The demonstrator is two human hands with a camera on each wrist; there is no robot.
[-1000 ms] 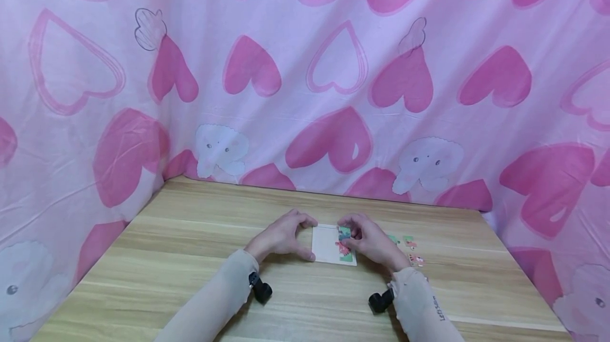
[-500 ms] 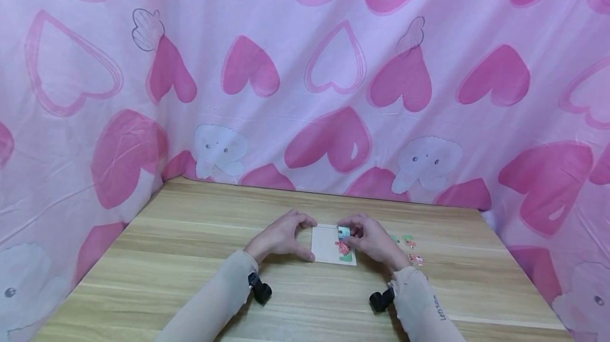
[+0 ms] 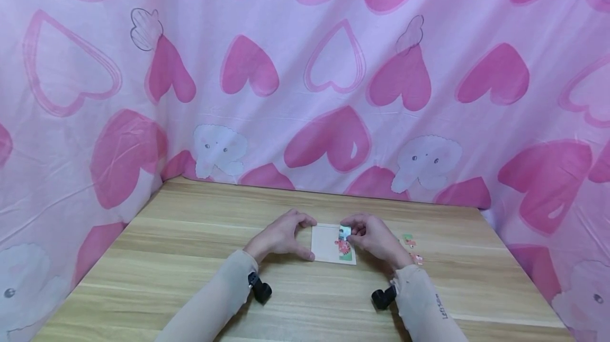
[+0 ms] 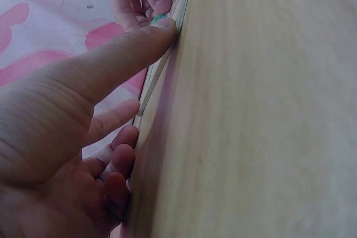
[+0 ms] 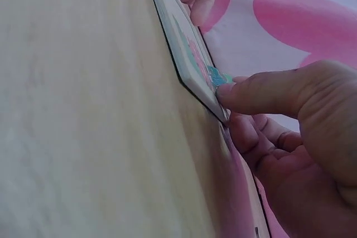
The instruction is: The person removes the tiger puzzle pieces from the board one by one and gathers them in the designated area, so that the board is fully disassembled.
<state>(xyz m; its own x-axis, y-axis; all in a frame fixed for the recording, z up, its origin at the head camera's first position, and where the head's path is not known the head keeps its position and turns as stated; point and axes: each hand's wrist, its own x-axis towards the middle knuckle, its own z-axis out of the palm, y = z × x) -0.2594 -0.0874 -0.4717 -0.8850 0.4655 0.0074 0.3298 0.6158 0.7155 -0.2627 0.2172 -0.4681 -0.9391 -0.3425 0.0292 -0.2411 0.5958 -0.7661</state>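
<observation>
A small, pale puzzle board [image 3: 325, 245] lies on the wooden table, its left part bare. My left hand [image 3: 282, 235] holds it by the left side, thumb at the near corner and index finger at the far one. Along the board's right side sits a red and green picture section [image 3: 345, 252]. Just beyond that section my right hand [image 3: 375, 237] pinches a blue-green puzzle piece [image 5: 216, 75] between thumb and fingers, over the board's far right corner. The right wrist view shows this piece tilted up at the board's edge, partly covered by the thumb.
Loose puzzle pieces [image 3: 409, 240] lie on the table to the right of the right hand, some partly hidden behind its wrist. A pink heart-patterned curtain [image 3: 324, 66] hangs along the table's back edge and sides. Both wrists carry small black cameras [image 3: 384, 298].
My right hand has shifted slightly right, and the pinched piece has tilted, its face now looking lighter. My left hand and the board have stayed in place.
</observation>
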